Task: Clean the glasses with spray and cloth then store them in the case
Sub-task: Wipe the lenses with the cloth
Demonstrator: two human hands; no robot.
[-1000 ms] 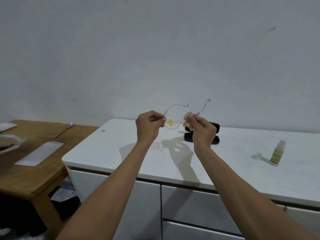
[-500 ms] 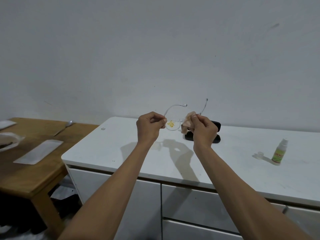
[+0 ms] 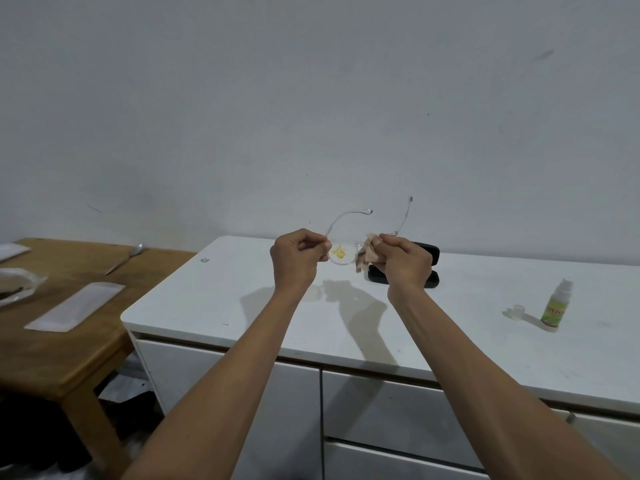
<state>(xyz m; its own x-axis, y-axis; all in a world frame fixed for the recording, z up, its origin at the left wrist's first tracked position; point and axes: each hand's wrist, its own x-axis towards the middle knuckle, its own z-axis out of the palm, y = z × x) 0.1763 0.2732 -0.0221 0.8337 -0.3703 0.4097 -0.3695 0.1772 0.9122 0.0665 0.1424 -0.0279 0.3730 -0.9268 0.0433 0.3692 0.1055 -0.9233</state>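
Wiping is in hand. The left hand (image 3: 298, 259) pinches the glasses (image 3: 343, 254) at their outer rim; the right hand (image 3: 401, 263) presses the cloth (image 3: 367, 252) onto the far lens. Just behind the right hand lies the open case (image 3: 420, 268) on the bench (image 3: 214, 299). Next the cloth should likely cross to the yellow-smeared lens beside the left hand.

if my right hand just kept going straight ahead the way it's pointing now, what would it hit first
Probably the black case, which lies on the white cabinet just beyond the right hand holding the cloth; after that, the wall. Depth is hard to judge.
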